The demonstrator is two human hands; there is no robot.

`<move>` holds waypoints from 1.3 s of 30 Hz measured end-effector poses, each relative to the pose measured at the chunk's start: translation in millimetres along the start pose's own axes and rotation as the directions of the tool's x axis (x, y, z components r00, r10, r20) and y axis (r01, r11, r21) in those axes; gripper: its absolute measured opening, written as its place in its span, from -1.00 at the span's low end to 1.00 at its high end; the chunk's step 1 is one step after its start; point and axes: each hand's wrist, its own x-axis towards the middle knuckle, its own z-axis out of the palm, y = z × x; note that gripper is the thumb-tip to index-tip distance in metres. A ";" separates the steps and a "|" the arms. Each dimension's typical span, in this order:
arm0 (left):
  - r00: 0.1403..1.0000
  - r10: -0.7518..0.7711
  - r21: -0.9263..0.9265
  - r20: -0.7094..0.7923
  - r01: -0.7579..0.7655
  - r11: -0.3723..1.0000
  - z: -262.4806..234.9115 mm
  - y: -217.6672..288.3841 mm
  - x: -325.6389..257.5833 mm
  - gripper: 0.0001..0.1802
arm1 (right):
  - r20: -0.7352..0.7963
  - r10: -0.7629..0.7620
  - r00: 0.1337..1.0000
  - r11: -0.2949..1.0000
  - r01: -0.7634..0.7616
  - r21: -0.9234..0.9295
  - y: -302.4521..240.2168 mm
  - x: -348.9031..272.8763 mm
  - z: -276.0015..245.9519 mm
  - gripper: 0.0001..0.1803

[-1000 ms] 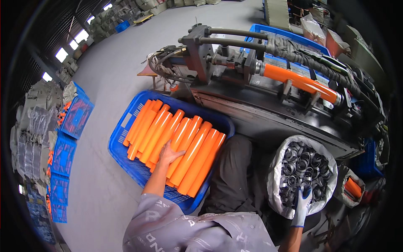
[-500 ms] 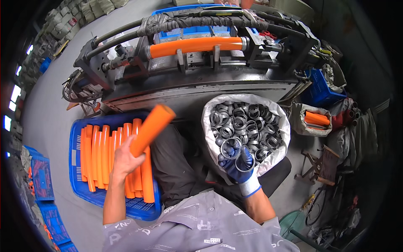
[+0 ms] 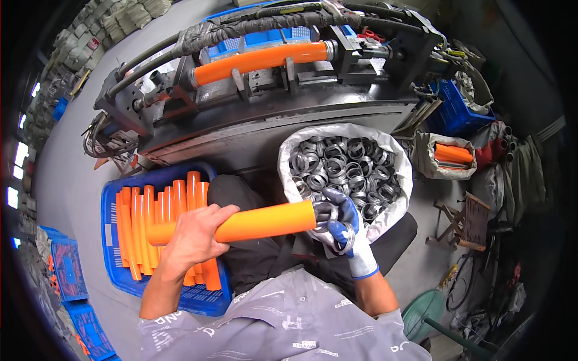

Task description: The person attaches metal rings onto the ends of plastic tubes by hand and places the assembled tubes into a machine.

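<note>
My bare left hand (image 3: 194,236) grips an orange plastic pipe (image 3: 259,222) and holds it level across my lap. My right hand (image 3: 344,224), in a blue and white glove, holds grey metal rings (image 3: 328,218) against the pipe's right end. Just behind that hand stands a white sack (image 3: 397,161) full of the same metal rings. A blue crate (image 3: 115,191) with several orange pipes lies at my left.
A dark machine (image 3: 265,96) with hoses runs across the top, with one orange pipe (image 3: 259,57) clamped on it. A small sack with orange pipes (image 3: 453,154), a blue bin (image 3: 456,112) and a wooden stool (image 3: 466,221) are at the right. More blue crates (image 3: 67,271) lie at the left.
My left hand lifted a pipe out of the blue crate and swung it level in front of me. My right hand took rings from the sack and brought them to the pipe's end.
</note>
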 end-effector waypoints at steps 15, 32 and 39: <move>0.999 -0.029 -0.071 0.045 0.032 0.997 26.7 -0.4 0.6 -0.33 | -0.093 -0.046 0.995 0.999 0.046 -0.002 15.2 -7.5 2.1 -0.14; 0.997 0.029 -0.209 -0.075 -0.044 0.977 37.2 1.2 11.1 -0.36 | -0.348 0.026 0.937 0.973 -0.103 -0.206 28.3 -5.6 -46.2 -0.74; 0.870 -0.422 -0.965 -0.253 -0.193 0.180 51.9 4.5 6.4 -0.27 | -0.081 0.089 0.993 0.901 -0.046 0.431 34.9 -16.9 -25.1 -0.53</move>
